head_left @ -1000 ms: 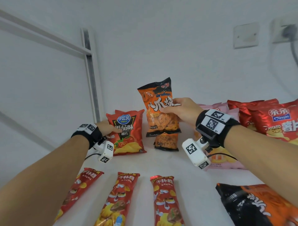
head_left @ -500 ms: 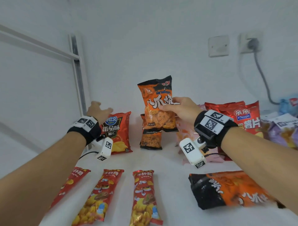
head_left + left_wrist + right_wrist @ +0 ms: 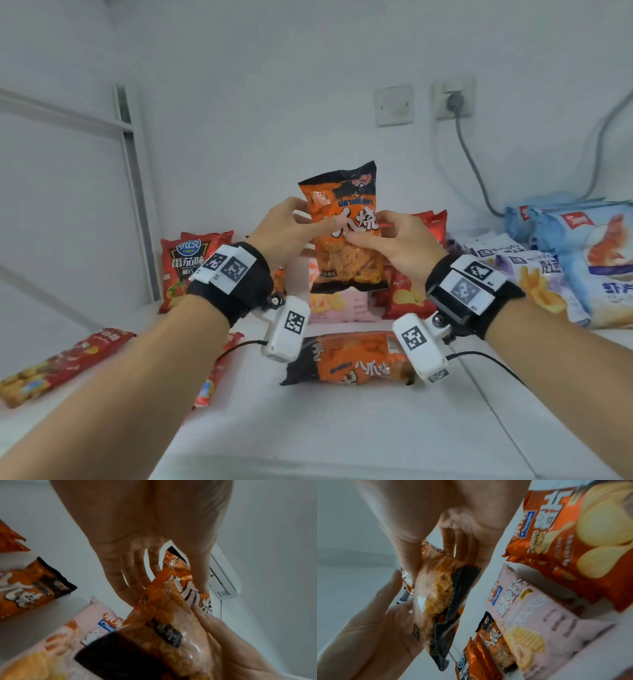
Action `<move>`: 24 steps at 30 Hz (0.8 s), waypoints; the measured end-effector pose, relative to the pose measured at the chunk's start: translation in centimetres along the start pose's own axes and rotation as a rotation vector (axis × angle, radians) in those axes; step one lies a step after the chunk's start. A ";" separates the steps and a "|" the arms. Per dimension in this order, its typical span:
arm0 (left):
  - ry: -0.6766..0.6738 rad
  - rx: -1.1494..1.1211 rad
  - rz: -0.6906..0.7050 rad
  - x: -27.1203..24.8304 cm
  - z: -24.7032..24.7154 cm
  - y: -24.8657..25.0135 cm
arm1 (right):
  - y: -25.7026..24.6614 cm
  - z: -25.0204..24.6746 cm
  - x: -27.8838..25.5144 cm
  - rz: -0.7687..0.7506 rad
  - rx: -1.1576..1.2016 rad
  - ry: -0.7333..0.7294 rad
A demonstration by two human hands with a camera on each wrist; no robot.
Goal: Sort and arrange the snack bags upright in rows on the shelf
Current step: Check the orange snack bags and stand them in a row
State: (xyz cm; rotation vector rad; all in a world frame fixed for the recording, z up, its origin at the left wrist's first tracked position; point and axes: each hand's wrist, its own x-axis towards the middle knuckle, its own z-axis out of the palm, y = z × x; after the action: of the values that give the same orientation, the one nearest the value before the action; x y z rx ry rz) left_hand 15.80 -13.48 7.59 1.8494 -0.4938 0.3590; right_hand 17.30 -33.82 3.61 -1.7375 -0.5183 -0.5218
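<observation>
An orange and black snack bag (image 3: 346,233) is held upright in the air above the white shelf (image 3: 342,428). My left hand (image 3: 291,229) grips its left edge and my right hand (image 3: 387,240) pinches its right edge. The left wrist view shows the bag (image 3: 164,615) between the thumb and fingers (image 3: 135,573). The right wrist view shows the same bag (image 3: 436,595) from below. A second orange and black bag (image 3: 349,363) lies flat under my wrists. A red tomato chip bag (image 3: 188,267) stands at the back left.
Long red snack packs (image 3: 65,363) lie flat at the front left. Red chip bags (image 3: 407,294) and a pink bag (image 3: 339,305) stand behind the held bag. Purple and white bags (image 3: 534,277) and blue shrimp bags (image 3: 599,250) fill the right. A cable (image 3: 472,164) hangs from a wall socket.
My left hand left the red tomato bag and came over to grip the orange bag's left edge. The view has swung to the right, bringing the blue bags into sight.
</observation>
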 end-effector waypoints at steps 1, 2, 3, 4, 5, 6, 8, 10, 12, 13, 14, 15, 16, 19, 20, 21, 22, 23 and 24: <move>0.010 -0.023 0.001 0.1 1.2 -0.1 | 0.5 -0.8 -0.3 -0.005 0.016 -0.004; 0.024 -0.055 0.000 0.1 2.1 -0.2 | 0.8 -1.6 -0.6 -0.001 0.039 -0.006; 0.043 -0.095 0.007 0.2 2.9 -0.4 | 1.0 -2.3 -0.7 0.010 0.067 -0.008; 0.062 -0.130 0.020 0.4 3.6 -0.6 | 1.2 -2.9 -0.7 0.030 0.101 -0.018; 0.079 -0.153 0.034 0.5 4.0 -0.9 | 1.4 -3.3 -0.7 0.052 0.136 -0.041; 0.089 -0.169 0.049 0.6 4.4 -1.1 | 1.4 -3.8 -0.7 0.072 0.164 -0.071; 0.083 -0.227 0.074 0.7 4.8 -1.7 | 1.6 -4.3 -0.8 0.094 0.207 -0.138; 0.064 -0.312 0.088 0.6 5.0 -2.4 | 1.6 -4.3 -0.9 0.101 0.240 -0.191; 0.046 -0.363 0.097 0.5 5.0 -3.0 | 1.8 -4.1 -1.0 0.092 0.246 -0.202; 0.037 -0.379 0.099 0.6 4.9 -3.2 | 1.9 -4.0 -1.0 0.084 0.239 -0.196; 0.030 -0.390 0.100 0.6 4.9 -3.5 | 2.0 -3.9 -1.0 0.078 0.233 -0.184; 0.026 -0.400 0.098 0.6 4.9 -3.7 | 2.0 -3.8 -1.0 0.074 0.223 -0.168; 0.026 -0.407 0.090 0.6 4.9 -3.8 | 2.1 -3.8 -1.0 0.070 0.209 -0.148; 0.036 -0.402 0.029 0.4 5.3 -4.0 | 2.2 -3.5 -1.1 0.039 0.130 -0.086; 0.032 -0.398 0.013 0.4 5.4 -4.0 | 2.3 -3.4 -1.1 0.029 0.097 -0.061; 0.023 -0.399 0.005 0.4 5.4 -4.1 | 2.3 -3.3 -1.0 0.024 0.077 -0.039; 0.009 -0.401 0.006 0.4 5.4 -4.2 | 2.4 -3.3 -1.0 0.025 0.072 -0.025; -0.002 -0.403 0.014 0.4 5.3 -4.3 | 2.4 -3.1 -1.0 0.026 0.078 -0.022; -0.007 -0.406 0.024 0.3 5.2 -4.4 | 2.3 -3.0 -1.1 0.033 0.100 -0.034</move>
State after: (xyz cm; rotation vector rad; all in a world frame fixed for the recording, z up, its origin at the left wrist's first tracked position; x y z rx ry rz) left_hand 18.30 -17.19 2.51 1.4526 -0.5499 0.2473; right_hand 17.58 -37.30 1.83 -1.6593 -0.5304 -0.4365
